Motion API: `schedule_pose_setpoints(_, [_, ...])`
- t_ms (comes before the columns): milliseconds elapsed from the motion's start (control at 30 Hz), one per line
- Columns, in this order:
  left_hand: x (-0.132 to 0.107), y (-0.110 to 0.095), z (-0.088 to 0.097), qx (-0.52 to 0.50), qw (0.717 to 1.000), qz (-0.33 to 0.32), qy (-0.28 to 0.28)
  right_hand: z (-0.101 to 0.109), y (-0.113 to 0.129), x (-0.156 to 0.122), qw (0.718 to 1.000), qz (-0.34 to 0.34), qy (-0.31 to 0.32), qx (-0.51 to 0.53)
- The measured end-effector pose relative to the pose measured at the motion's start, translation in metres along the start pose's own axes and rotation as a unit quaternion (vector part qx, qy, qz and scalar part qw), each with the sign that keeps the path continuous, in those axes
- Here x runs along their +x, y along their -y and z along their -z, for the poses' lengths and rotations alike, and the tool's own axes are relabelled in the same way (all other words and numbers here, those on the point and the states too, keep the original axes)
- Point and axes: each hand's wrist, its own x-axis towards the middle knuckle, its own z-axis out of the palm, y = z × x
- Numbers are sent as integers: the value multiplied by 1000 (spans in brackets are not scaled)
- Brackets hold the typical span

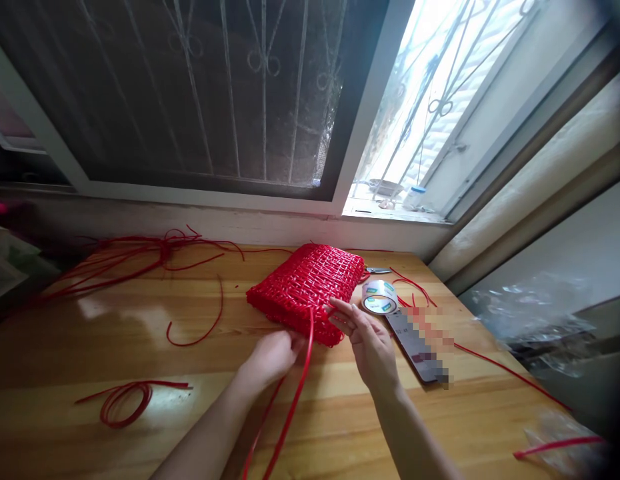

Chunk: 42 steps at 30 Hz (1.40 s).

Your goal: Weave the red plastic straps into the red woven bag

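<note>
A red woven basket-like piece lies on its side on the wooden table, a narrow end towards me. My left hand is closed at its near lower edge, and the fingertips are partly hidden. A long red strand comes out of the weave and runs down between my forearms. Another thin strand passes just under my left hand. My right hand is open, its fingers stretched out against the right side of the near end.
Right of the weave are a tape roll, scissors and a phone-like dark slab, partly pixelated. A coiled strand lies at left, a strand bundle at back left. A window stands behind the table.
</note>
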Motion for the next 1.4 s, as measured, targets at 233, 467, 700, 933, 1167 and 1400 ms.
schedule_pose_setpoints(233, [-3,-24,-9,51,979,-151,129,9,-11,-8,999,-15,30,30])
schedule_pose_setpoints(467, [9,4,-27,-87,979,-113,147,21,-26,-19,999,-8,-37,8])
schedule_pose_setpoints(700, [23,26,-27,-98,992,-67,39,53,-35,-6,955,81,-188,-213])
schedule_pose_setpoints(933, [36,45,-26,-87,995,-39,-8,88,-79,11,952,-27,-161,-259])
schedule_pose_setpoints(1167, [38,45,-29,-51,997,-27,-47,69,-78,11,974,-207,-84,-29])
schedule_pose_setpoints(1400, [31,33,-15,-9,998,8,-64,55,-76,13,969,-236,-51,45])
